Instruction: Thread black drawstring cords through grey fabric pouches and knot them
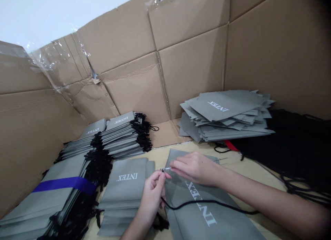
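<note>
The left hand (pixel 152 198) pinches a black cord (pixel 207 201) between thumb and fingertips, close to the cord's small pale tip (pixel 167 168). The right hand (pixel 193 167) sits just beside it, its fingers drawn narrow toward that tip, though I cannot tell whether they grip it. From the left hand the cord runs across a grey INTEX drawstring bag (pixel 196 212), which lies flat under the right hand on the tabletop (pixel 160 157). Left of the left hand sits a stack of grey bags (pixel 124 185), and farther left more stacks, one bound by a purple band (pixel 64 185). Beyond the right hand lie a loose pile of grey bags (pixel 224 109) and a dark heap of black drawstrings (pixel 284 147). Cardboard walls (pixel 191 71) rise behind everything.
</note>
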### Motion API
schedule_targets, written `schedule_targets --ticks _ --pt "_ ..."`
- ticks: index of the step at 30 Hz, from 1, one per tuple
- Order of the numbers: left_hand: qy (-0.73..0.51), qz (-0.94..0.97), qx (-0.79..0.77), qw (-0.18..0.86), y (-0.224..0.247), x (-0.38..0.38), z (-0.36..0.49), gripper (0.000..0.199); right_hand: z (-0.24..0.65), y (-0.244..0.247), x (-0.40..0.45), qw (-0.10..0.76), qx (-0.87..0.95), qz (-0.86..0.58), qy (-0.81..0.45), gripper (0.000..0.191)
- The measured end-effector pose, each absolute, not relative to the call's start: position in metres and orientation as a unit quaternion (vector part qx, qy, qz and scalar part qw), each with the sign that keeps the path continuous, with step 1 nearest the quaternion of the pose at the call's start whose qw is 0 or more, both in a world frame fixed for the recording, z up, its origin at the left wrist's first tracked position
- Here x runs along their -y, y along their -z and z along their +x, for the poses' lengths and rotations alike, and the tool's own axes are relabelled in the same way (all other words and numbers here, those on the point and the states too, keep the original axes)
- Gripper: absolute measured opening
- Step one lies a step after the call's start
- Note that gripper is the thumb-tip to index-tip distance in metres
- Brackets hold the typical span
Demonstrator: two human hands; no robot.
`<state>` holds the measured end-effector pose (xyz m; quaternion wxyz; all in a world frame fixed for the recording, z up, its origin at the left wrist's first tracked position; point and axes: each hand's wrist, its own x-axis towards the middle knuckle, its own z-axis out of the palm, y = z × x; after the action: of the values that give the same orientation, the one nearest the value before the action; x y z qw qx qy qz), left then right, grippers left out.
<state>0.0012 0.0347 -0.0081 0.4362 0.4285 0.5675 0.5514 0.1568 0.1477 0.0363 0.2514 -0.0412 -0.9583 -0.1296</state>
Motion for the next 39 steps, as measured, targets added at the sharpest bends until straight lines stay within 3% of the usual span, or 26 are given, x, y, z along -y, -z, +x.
schedule_targets --ticks 11,17,28,33,36,39 --pt "-0.571 0.414 -0.568 0.425 0.02 -0.033 0.004 0.066 0.156 -0.037 -0.148 0.235 0.959 -0.005 0.158 0.026" --pt "-0.568 0.406 -0.532 0.479 0.017 -0.033 0.008 0.053 0.156 -0.035 -0.142 0.218 0.96 0.015 0.174 0.023" --pt "-0.623 0.32 -0.514 0.495 0.006 -0.027 0.009 0.042 0.157 -0.041 -0.123 0.28 0.916 0.092 0.274 0.019" --pt "-0.638 0.29 -0.528 0.48 0.001 -0.028 0.008 0.042 0.154 -0.036 -0.115 0.329 0.92 0.049 0.209 0.026" --pt "-0.644 0.279 -0.531 0.475 0.004 -0.03 0.009 0.043 0.151 -0.03 -0.107 0.336 0.936 0.008 0.106 0.021" --pt "-0.671 0.265 -0.512 0.465 0.008 -0.029 0.015 0.045 0.147 -0.021 -0.096 0.327 0.944 -0.044 -0.01 0.041"
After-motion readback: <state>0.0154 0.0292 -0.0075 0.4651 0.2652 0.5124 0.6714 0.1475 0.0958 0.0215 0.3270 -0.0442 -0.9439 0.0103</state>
